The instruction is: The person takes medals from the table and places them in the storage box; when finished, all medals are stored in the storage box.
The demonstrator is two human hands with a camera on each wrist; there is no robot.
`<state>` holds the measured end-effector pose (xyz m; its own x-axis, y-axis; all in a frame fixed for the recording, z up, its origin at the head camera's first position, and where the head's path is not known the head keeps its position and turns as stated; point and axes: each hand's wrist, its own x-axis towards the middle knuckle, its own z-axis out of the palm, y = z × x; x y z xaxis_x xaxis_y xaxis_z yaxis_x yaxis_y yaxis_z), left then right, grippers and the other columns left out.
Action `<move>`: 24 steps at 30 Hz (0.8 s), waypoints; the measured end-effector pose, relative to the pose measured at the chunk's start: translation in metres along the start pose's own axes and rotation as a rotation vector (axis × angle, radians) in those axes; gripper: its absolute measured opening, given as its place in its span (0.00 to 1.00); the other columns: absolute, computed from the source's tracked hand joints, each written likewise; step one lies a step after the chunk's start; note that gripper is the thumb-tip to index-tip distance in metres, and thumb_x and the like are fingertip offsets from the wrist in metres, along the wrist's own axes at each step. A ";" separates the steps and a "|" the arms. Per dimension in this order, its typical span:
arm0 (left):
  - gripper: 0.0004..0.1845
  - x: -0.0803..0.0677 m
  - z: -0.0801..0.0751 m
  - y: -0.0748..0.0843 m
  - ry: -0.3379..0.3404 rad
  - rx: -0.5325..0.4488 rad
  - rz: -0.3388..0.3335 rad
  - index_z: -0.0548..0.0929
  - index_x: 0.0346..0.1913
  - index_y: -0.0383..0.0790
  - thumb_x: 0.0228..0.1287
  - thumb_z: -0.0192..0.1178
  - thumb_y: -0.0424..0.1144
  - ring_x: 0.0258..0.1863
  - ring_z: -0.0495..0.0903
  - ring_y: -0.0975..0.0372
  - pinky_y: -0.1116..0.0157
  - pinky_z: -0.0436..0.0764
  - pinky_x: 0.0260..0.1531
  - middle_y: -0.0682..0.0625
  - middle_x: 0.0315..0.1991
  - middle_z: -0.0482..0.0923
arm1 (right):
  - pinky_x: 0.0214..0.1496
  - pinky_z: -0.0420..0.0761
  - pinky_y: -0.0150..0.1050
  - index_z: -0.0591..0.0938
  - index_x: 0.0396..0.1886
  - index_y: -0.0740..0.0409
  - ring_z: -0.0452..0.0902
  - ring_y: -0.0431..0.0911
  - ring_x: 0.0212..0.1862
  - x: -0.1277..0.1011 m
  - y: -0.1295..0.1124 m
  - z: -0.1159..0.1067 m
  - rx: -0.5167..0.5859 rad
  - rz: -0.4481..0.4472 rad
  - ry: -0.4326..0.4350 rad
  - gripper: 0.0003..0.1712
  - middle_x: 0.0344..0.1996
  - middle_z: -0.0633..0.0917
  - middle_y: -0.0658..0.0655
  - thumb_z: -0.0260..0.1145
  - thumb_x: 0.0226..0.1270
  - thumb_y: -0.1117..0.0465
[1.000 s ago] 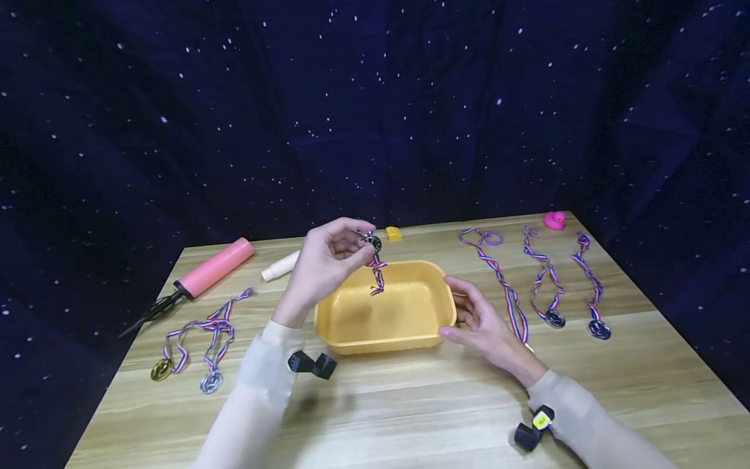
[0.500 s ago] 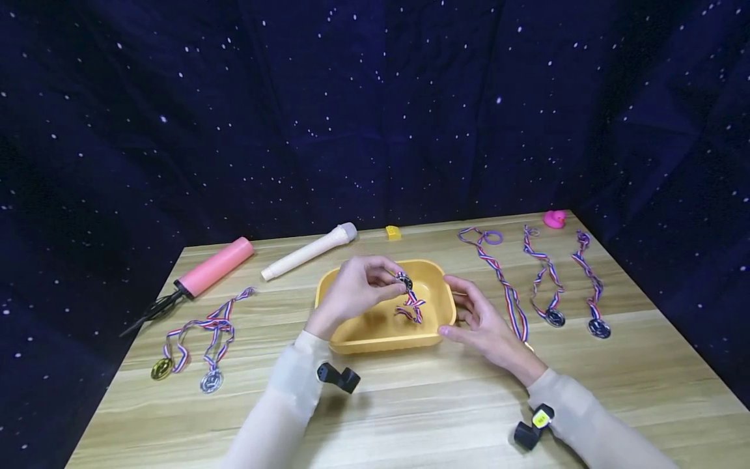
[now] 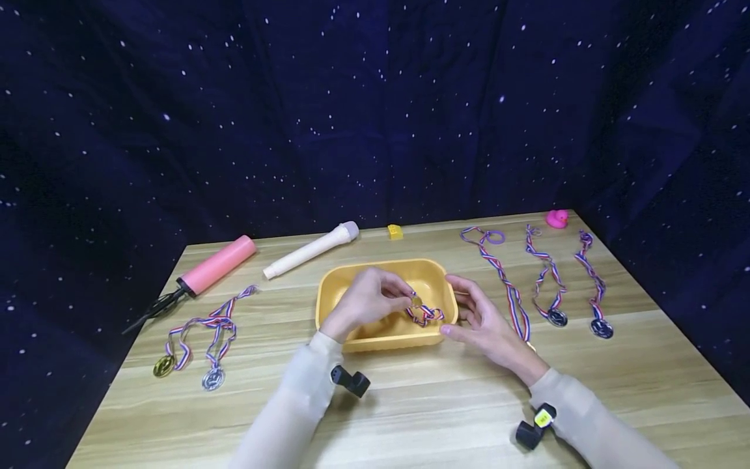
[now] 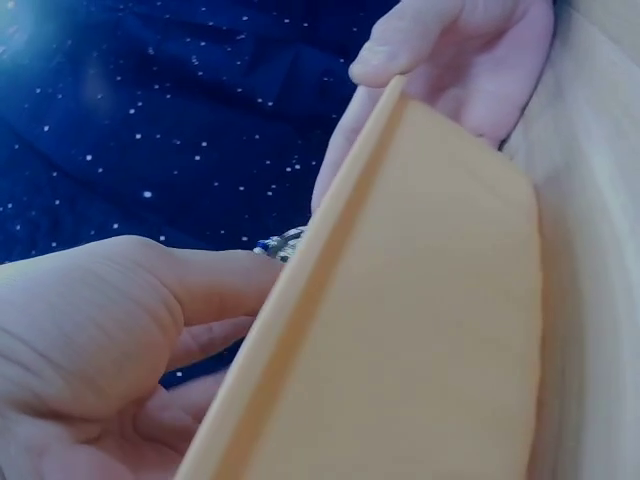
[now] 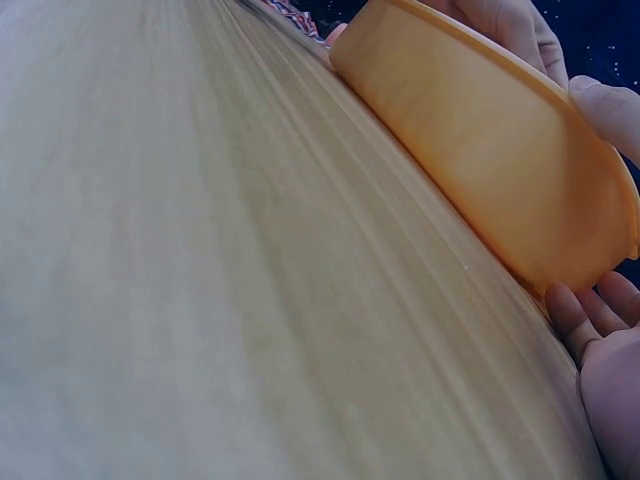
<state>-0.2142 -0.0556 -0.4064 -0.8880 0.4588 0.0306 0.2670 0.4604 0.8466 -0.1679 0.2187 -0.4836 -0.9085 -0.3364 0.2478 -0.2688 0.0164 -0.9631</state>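
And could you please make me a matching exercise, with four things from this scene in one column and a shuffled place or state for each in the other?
Things:
1. Left hand
2. Right hand
3. Duck
4. Microphone

Places and states:
A. At the far right corner of the table
B. Lying between the pump and the block
C. Pinching a medal
D. Gripping the tub

Pairs: 1-C, 2-D, 3-A, 4-B

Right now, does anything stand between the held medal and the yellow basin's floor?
Nothing visible but its own ribbon: the left hand holds the medal over the open yellow basin; the right hand grips its right end.
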 end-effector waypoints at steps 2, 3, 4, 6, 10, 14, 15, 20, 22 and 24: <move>0.05 0.000 0.004 0.001 -0.002 -0.005 -0.023 0.96 0.44 0.39 0.68 0.77 0.29 0.34 0.87 0.65 0.68 0.84 0.34 0.52 0.37 0.94 | 0.76 0.77 0.33 0.61 0.88 0.60 0.68 0.67 0.78 0.000 -0.001 0.000 -0.006 0.003 0.003 0.55 0.82 0.68 0.67 0.80 0.66 0.71; 0.05 0.000 0.006 0.001 0.001 0.000 -0.035 0.96 0.43 0.39 0.68 0.78 0.29 0.34 0.87 0.65 0.68 0.84 0.34 0.52 0.37 0.94 | 0.76 0.78 0.33 0.61 0.88 0.59 0.68 0.66 0.78 0.000 -0.002 0.000 -0.008 0.005 0.005 0.56 0.82 0.67 0.66 0.80 0.66 0.71; 0.05 0.000 0.008 0.001 0.004 0.003 -0.055 0.96 0.43 0.39 0.67 0.78 0.29 0.33 0.86 0.65 0.68 0.83 0.34 0.52 0.36 0.94 | 0.76 0.78 0.33 0.61 0.88 0.59 0.68 0.66 0.78 0.000 -0.002 0.000 -0.010 0.006 0.005 0.56 0.82 0.67 0.66 0.80 0.65 0.71; 0.05 0.000 0.011 0.001 0.008 0.021 -0.090 0.96 0.43 0.40 0.66 0.79 0.30 0.31 0.85 0.64 0.67 0.83 0.33 0.53 0.34 0.93 | 0.76 0.78 0.33 0.61 0.88 0.59 0.69 0.66 0.78 0.000 -0.003 -0.001 -0.013 0.008 0.006 0.56 0.83 0.67 0.65 0.80 0.65 0.71; 0.06 0.002 0.016 0.000 0.003 0.076 -0.120 0.95 0.43 0.39 0.65 0.80 0.31 0.30 0.87 0.64 0.68 0.84 0.32 0.53 0.31 0.92 | 0.76 0.78 0.32 0.61 0.88 0.59 0.69 0.65 0.77 -0.001 -0.002 -0.001 -0.009 0.012 0.007 0.55 0.82 0.68 0.66 0.80 0.66 0.71; 0.08 0.004 0.019 -0.003 -0.017 0.150 -0.101 0.95 0.44 0.37 0.64 0.80 0.31 0.30 0.88 0.66 0.69 0.85 0.35 0.52 0.32 0.93 | 0.76 0.77 0.32 0.61 0.88 0.59 0.69 0.65 0.78 -0.001 -0.002 -0.001 -0.001 0.008 0.007 0.55 0.82 0.68 0.66 0.80 0.67 0.71; 0.08 0.004 0.019 -0.004 -0.023 0.168 -0.101 0.95 0.45 0.37 0.64 0.80 0.32 0.31 0.88 0.67 0.69 0.85 0.36 0.52 0.32 0.93 | 0.76 0.77 0.33 0.61 0.88 0.59 0.69 0.65 0.78 -0.001 -0.002 -0.001 0.001 0.007 0.006 0.55 0.82 0.68 0.65 0.80 0.67 0.71; 0.12 0.003 0.018 -0.004 -0.021 0.253 -0.106 0.96 0.47 0.39 0.62 0.82 0.36 0.33 0.89 0.67 0.66 0.88 0.42 0.52 0.34 0.94 | 0.76 0.78 0.33 0.61 0.88 0.59 0.69 0.65 0.78 0.000 -0.002 0.000 0.007 0.003 0.003 0.54 0.82 0.68 0.66 0.80 0.67 0.71; 0.13 0.002 0.016 -0.002 -0.007 0.278 -0.110 0.96 0.48 0.40 0.62 0.83 0.37 0.35 0.90 0.66 0.64 0.89 0.45 0.53 0.35 0.94 | 0.76 0.78 0.33 0.61 0.88 0.60 0.69 0.65 0.77 0.000 -0.001 0.000 0.008 0.001 0.002 0.54 0.82 0.68 0.66 0.80 0.67 0.71; 0.14 0.001 0.014 -0.001 0.008 0.300 -0.107 0.95 0.49 0.40 0.62 0.83 0.38 0.37 0.90 0.65 0.62 0.89 0.47 0.53 0.36 0.94 | 0.76 0.78 0.33 0.61 0.88 0.60 0.69 0.65 0.77 0.001 -0.001 0.000 0.009 -0.001 0.001 0.54 0.82 0.68 0.66 0.80 0.67 0.71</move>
<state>-0.2103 -0.0452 -0.4143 -0.9196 0.3904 -0.0446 0.2697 0.7096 0.6510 -0.1682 0.2189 -0.4823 -0.9087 -0.3353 0.2487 -0.2667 0.0081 -0.9637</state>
